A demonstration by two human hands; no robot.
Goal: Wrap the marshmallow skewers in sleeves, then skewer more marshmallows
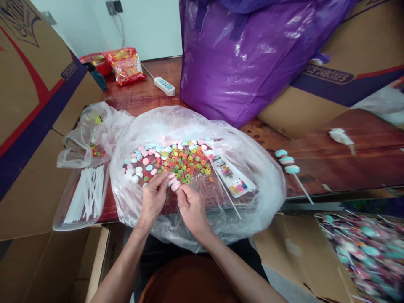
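Between my two hands is a small stack of pink and pale marshmallow candies. My left hand pinches its upper left end. Against the lower pink candy, my right hand has thumb and finger pressed together; any stick there is hidden. Below them a clear plastic bag lies spread, holding loose pink, blue and white marshmallows and many fruit-coloured candy rings. A white stick and a stack of printed wrappers lie on the bag's right side.
White sticks fill a plastic tray at left. A finished-looking marshmallow lollipop lies at right. Cardboard boxes and a purple bag stand around the table. Many wrapped lollipops fill a box at lower right.
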